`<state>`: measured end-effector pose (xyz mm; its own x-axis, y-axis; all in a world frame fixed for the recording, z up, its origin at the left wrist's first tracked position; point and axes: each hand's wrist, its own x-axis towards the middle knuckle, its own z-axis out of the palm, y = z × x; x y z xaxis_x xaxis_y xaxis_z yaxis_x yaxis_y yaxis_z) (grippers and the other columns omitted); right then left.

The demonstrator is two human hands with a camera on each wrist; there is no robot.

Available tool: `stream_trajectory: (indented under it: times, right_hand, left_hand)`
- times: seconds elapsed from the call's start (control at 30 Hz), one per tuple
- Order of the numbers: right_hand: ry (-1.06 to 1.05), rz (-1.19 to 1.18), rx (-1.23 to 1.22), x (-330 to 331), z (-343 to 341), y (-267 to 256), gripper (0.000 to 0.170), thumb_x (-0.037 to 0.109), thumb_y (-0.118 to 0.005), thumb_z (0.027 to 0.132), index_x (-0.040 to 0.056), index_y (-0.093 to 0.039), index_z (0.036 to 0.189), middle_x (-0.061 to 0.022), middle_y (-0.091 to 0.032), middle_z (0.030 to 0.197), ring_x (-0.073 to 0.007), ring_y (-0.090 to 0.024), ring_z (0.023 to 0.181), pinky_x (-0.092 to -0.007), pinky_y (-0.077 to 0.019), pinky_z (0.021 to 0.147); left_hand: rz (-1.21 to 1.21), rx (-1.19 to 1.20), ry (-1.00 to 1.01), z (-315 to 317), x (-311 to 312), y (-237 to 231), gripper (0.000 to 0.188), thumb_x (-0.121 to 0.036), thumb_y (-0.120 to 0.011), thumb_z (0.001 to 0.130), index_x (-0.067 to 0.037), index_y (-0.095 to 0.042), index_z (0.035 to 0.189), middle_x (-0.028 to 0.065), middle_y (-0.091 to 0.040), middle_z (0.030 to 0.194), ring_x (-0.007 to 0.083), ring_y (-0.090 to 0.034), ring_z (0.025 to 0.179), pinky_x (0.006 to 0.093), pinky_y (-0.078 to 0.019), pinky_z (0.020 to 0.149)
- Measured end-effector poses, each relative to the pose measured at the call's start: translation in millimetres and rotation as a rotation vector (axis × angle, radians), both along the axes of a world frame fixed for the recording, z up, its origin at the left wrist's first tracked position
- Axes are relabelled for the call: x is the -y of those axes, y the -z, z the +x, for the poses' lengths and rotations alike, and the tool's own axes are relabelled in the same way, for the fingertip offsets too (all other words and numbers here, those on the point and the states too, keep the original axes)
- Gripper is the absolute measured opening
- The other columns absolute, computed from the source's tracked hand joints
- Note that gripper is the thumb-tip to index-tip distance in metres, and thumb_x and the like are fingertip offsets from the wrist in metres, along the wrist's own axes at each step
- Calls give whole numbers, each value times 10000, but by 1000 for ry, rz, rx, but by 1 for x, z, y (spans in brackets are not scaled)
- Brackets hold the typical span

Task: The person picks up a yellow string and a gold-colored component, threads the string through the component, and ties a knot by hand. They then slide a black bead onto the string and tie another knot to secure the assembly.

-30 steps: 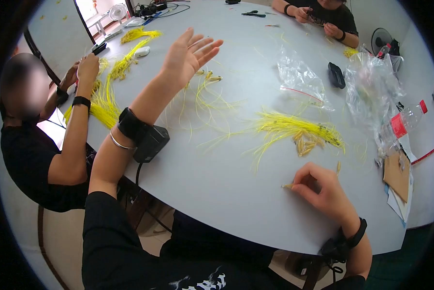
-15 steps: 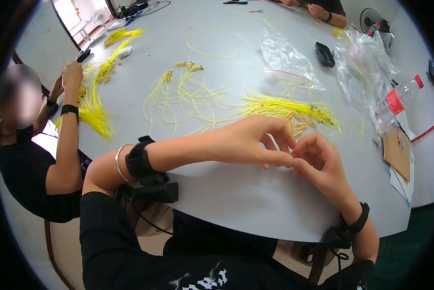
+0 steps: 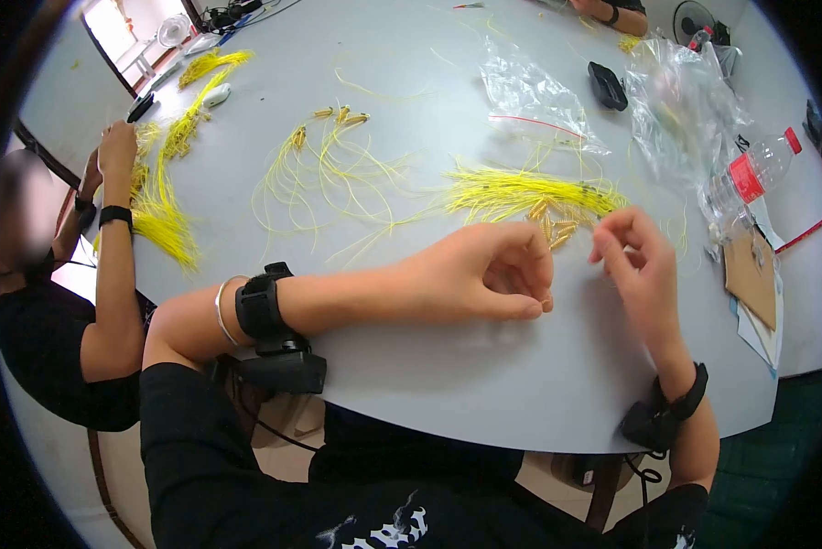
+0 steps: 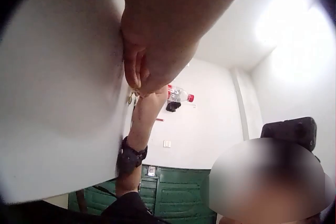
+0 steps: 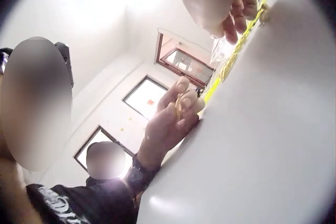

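Note:
My left hand (image 3: 470, 274) is curled above the front of the table, and in the right wrist view its fingertips pinch a small gold ribbed piece (image 5: 179, 107). To its right, my right hand (image 3: 644, 265) has its fingers loosely bent with nothing seen between them. Its fingertips are close to a small heap of gold pieces (image 3: 559, 227), beside a thick bundle of bright yellow strands (image 3: 530, 194). In the head view the left fingers hide the pinched piece.
Gold-ended yellow strands (image 3: 342, 151) spread across the table (image 3: 411, 366). Behind lie a clear zip bag (image 3: 535, 96) and a black case (image 3: 607, 86). A bottle (image 3: 750, 176) and cardboard (image 3: 751, 279) lie at the right edge. Another person works with yellow strands (image 3: 168, 224) at left.
My left hand came down from raised over the table to meet the right hand. The gold piece is now in the left fingers, and the right hand has drawn away toward the heap.

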<state>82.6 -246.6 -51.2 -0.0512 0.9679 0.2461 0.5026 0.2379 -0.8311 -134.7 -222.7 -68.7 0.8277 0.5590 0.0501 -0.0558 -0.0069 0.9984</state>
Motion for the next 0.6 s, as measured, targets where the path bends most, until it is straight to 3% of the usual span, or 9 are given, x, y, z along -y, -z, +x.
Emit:
stream_trajectory:
  times: [0.2, 0.4, 0.6]
  right_hand:
    - [100, 205, 383, -25, 31, 7, 65, 64, -595, 796, 39, -603, 855, -25, -598, 762, -97, -533, 641, -243, -380, 516]
    - [52, 268, 573, -28, 35, 9, 81, 48, -592, 775, 23, -566, 847, -71, -529, 772, -212, -530, 703, -311, -418, 631]
    - [41, 294, 530, -31, 36, 12, 76, 34, -582, 782, 18, -521, 823, -90, -525, 776, -235, -536, 722, -324, -422, 636]
  left_hand:
    - [43, -64, 102, -3, -3, -4, 212, -109, -645, 816, -37, -515, 968, 25, -584, 880, 72, -552, 796, 206, -449, 718]
    - [19, -65, 100, -2, -2, -4, 217, -116, -648, 816, -37, -520, 972, 14, -581, 876, 55, -543, 788, 197, -441, 710]
    - [3, -69, 65, 0, -2, -5, 212, -117, -645, 819, -42, -523, 975, 10, -575, 882, 48, -540, 791, 191, -438, 711]
